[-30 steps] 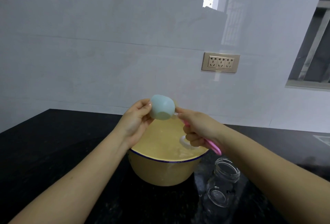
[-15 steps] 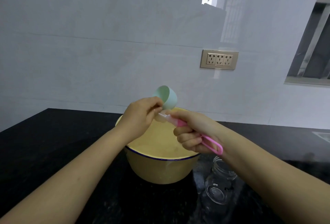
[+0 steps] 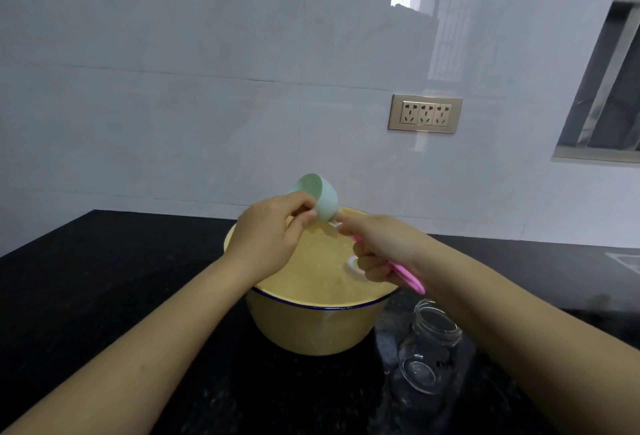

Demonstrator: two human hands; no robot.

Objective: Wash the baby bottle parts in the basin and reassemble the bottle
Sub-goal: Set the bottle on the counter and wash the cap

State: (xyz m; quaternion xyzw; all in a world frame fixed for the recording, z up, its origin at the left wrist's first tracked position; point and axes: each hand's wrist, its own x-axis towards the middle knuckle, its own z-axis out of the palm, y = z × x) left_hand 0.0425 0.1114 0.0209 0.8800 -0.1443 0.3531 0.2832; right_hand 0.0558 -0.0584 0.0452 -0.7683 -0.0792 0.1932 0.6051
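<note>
Our left hand [image 3: 266, 237] has its fingers curled, thumb and fingertips pinching the side of the pale green cap [image 3: 323, 200]. The cap sits just above those fingers, its open mouth tipped up and leftward. Just right of it, our right hand [image 3: 381, 244] is closed around the pink brush [image 3: 405, 273], whose white tip meets the cap just past our fingertips. Below both sets of fingers sits the yellow basin [image 3: 311, 327]. The glass bottle [image 3: 429, 351] rests on the black counter [image 3: 104, 278], beneath our right forearm.
</note>
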